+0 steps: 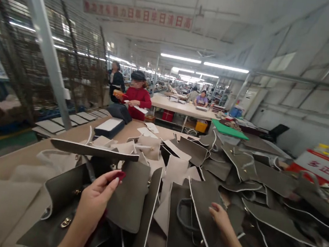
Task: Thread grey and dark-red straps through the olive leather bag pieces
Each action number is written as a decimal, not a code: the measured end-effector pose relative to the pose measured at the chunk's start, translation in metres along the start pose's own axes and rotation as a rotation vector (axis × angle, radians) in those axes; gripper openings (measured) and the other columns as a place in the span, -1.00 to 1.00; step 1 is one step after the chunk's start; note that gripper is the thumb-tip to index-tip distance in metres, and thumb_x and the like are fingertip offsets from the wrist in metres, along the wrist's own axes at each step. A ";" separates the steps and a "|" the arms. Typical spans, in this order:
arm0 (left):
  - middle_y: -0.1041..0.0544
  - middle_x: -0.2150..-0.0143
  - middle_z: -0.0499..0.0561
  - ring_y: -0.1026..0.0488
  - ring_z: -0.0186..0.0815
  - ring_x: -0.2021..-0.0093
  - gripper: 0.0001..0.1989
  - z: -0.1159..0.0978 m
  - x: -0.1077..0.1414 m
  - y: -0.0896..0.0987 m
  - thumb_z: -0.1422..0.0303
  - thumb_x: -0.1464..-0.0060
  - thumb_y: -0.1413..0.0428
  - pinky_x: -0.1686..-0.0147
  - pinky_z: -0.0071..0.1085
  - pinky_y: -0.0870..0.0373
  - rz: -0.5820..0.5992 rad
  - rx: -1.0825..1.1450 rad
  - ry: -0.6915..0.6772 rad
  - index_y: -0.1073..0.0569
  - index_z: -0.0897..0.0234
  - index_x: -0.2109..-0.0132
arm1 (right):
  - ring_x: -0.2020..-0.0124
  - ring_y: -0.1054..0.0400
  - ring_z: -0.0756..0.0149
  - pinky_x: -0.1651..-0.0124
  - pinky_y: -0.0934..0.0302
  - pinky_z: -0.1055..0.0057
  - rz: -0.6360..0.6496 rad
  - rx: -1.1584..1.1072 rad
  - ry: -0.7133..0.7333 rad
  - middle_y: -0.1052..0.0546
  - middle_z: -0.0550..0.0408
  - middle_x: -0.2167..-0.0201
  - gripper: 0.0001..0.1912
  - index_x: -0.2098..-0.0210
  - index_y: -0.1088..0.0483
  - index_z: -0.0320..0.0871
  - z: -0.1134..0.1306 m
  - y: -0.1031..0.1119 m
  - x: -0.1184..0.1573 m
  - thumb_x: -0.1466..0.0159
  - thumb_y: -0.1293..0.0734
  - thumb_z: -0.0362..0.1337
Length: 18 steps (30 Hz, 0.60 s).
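Note:
My left hand [98, 197] is closed in a pinch on a small dark red piece [121, 175] that looks like cloth; more dark red shows behind the wrist. Behind and around this hand lie dark olive bag panels [131, 195] with pale edges. A gold clasp [66, 222] shows just left of the wrist. My right hand [220, 217] has its fingers curled together at an olive bag panel [204, 207]. What those fingers hold, if anything, is hidden. Left of it lies a bag part with a dark loop handle [185, 217].
Olive bag parts [277, 180] pile up across the table's right side. Beige pieces [0, 208] lie at left, and a dark padded block [109, 127] sits behind. A metal post [47, 46] stands at left. A person in red [139, 97] works across the table.

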<state>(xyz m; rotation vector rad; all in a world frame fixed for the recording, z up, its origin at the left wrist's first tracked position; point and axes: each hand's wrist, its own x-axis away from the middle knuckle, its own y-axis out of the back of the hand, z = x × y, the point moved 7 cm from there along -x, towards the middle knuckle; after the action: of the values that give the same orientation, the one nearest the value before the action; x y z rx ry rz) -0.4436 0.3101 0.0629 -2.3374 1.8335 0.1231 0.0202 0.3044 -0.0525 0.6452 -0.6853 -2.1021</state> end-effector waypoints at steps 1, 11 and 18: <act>-0.53 0.20 0.10 -0.45 -0.21 0.18 -0.54 0.002 -0.001 0.000 0.15 0.11 -0.17 0.18 -0.39 -0.38 0.001 -0.022 -0.001 -0.42 0.34 0.08 | 0.28 -0.37 0.27 0.19 -0.29 0.29 0.002 0.007 -0.017 -0.46 0.00 0.30 -0.83 0.27 -0.37 -0.26 -0.002 0.001 -0.003 -0.18 -0.25 -0.29; -0.53 0.23 0.08 -0.46 -0.23 0.22 -0.54 -0.004 0.003 -0.013 0.12 0.11 -0.15 0.20 -0.39 -0.40 0.010 -0.129 -0.095 -0.41 0.32 0.10 | -0.07 -0.21 0.17 -0.12 -0.11 0.29 0.540 0.094 0.557 -0.34 -0.10 -0.05 -0.51 -0.01 -0.31 -0.22 0.138 -0.104 0.146 -0.09 -0.13 -0.48; -0.55 0.21 0.05 -0.46 -0.18 0.19 -0.48 0.004 0.004 -0.001 0.09 0.19 -0.19 0.19 -0.39 -0.41 0.018 -0.232 -0.028 -0.42 0.27 0.08 | 0.10 -0.36 0.06 0.12 -0.27 0.16 0.390 0.726 0.348 -0.47 -0.20 0.12 -0.40 -0.03 -0.30 -0.27 0.055 -0.129 0.108 -0.08 0.03 -0.65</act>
<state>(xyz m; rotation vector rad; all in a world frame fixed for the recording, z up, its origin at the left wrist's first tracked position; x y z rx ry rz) -0.4418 0.3074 0.0581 -2.4542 1.9188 0.3880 -0.1432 0.2961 -0.1202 1.1284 -1.2629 -1.3089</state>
